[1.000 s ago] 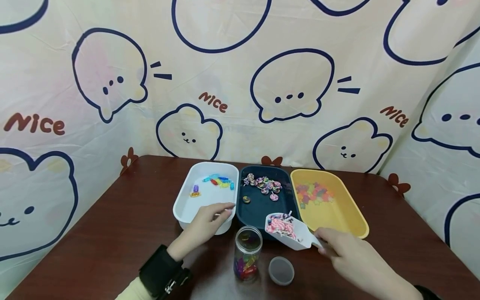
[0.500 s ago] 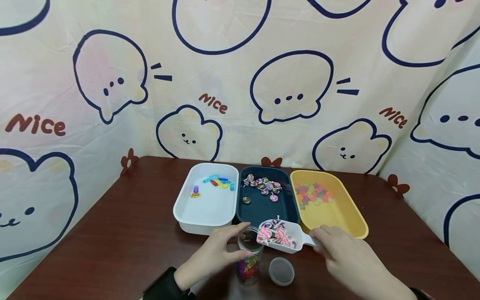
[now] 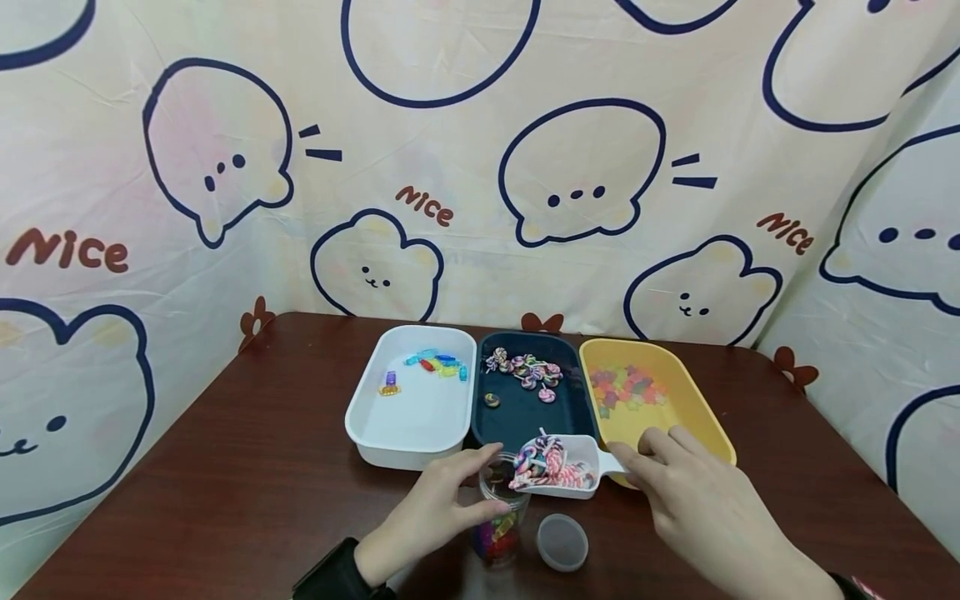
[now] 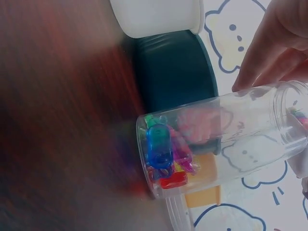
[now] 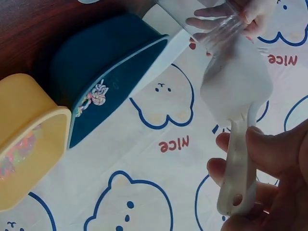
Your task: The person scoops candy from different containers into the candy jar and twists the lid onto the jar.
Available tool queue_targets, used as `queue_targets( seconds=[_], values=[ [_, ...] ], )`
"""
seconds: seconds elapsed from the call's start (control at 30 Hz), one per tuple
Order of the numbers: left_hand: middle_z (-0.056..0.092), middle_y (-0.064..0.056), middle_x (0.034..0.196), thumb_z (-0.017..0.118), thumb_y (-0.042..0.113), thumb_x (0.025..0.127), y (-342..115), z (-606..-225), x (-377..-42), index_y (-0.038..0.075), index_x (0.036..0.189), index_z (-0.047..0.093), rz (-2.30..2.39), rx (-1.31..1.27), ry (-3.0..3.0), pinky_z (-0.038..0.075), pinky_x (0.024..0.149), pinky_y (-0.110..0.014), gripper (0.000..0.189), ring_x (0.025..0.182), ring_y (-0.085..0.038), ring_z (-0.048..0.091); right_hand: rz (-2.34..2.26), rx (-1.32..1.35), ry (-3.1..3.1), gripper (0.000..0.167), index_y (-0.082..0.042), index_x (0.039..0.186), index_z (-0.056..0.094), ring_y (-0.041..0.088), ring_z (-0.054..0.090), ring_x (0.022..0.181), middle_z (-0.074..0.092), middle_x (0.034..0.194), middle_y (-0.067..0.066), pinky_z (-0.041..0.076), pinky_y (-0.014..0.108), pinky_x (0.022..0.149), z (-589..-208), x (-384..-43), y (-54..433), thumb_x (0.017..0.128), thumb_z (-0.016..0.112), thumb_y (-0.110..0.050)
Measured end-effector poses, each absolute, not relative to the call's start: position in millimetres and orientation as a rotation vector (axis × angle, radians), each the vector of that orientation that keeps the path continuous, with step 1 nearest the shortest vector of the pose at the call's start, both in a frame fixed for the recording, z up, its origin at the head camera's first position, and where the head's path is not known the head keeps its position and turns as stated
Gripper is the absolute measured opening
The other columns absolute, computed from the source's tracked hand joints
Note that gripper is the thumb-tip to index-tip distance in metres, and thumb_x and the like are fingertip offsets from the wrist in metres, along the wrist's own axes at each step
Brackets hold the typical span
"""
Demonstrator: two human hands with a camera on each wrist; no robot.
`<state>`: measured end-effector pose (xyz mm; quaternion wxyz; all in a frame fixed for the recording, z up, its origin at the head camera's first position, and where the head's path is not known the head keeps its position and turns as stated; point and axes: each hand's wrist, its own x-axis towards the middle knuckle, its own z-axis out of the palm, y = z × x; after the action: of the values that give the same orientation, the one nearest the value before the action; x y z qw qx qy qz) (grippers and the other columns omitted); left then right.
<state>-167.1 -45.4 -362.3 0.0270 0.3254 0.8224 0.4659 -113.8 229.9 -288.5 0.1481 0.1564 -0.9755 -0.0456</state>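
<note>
My left hand (image 3: 427, 512) holds a clear jar (image 4: 250, 120) near its mouth, thumb on the near side. Colourful candy-shaped pieces (image 4: 161, 149) lie in the jar's bottom. In my right hand (image 3: 701, 508) is the handle of a white scoop (image 5: 236, 86), gripped between thumb and fingers. The scoop's front edge is at the jar's open rim, tilted slightly toward it. Small swirled lollipops (image 3: 547, 467), pink, white and dark, fill the scoop. A round translucent lid (image 3: 562, 543) lies on the table to the right of the jar.
Behind the jar stand a white tray (image 3: 397, 458) with candy-shaped pieces, a dark blue tray (image 3: 517, 429) with more lollipops and a yellow tray (image 3: 708, 408) with star-like pieces. They sit side by side on a brown table (image 3: 225, 467) before a printed cloth (image 3: 480, 275).
My left hand has moved from the white tray to the jar and taken hold of it. My right hand has brought the loaded scoop left to the jar's mouth.
</note>
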Motion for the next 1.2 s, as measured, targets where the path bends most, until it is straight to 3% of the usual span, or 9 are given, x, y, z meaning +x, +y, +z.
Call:
queue_targets(
  seconds=[0.43,1.2],
  values=[
    [0.063,-0.025,0.137,0.075,0.022,0.094,-46.3,-360.9,-166.3,-0.006,0.145,0.052,1.452,1.000,2.526,0.056,0.097,-0.048,0.062,0.121,-0.038,0.064,-0.080,0.476,-2.751,0.037,-0.031,0.111,0.076,0.008,0.043,0.082,0.054,0.085,-0.013,0.040,0.024,0.062,-285.0,-114.8,228.5,0.084,0.079,-0.006],
    [0.065,-0.024,0.135,0.077,0.021,0.092,-46.4,-361.4,-167.3,-0.005,0.144,0.054,1.449,1.004,2.525,0.058,0.097,-0.045,0.062,0.118,-0.036,0.065,-0.115,0.499,-2.701,0.036,-0.029,0.108,0.078,0.010,0.042,0.080,0.057,0.085,-0.008,0.039,0.025,0.062,-276.3,-117.3,223.9,0.080,0.084,-0.007]
  ],
)
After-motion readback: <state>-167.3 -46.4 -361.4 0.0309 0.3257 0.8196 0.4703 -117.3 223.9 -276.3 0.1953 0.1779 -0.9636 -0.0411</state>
